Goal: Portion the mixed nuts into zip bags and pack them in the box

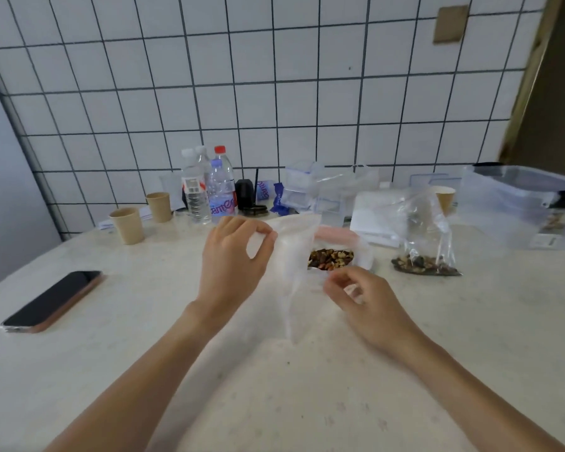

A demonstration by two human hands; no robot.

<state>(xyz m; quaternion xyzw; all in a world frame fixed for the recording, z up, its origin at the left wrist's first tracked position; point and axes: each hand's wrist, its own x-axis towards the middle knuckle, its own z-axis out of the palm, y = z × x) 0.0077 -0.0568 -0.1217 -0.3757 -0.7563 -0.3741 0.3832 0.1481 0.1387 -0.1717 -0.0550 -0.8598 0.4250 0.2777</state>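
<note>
I hold an empty clear zip bag (292,265) above the table's middle. My left hand (234,259) pinches its upper left edge. My right hand (362,296) pinches its lower right edge. Behind the bag sits a small clear tub of mixed nuts (331,258). To its right stands a zip bag with nuts in its bottom (426,252), its top open and upright. A clear plastic box (519,203) with a label stands at the far right. A pile of empty zip bags (310,187) lies at the back.
A black phone (54,300) lies at the left. Two paper cups (128,225) stand at the back left, a third (444,195) at the back right. Water bottles (209,187) stand against the tiled wall. A white pad (372,220) lies behind the tub.
</note>
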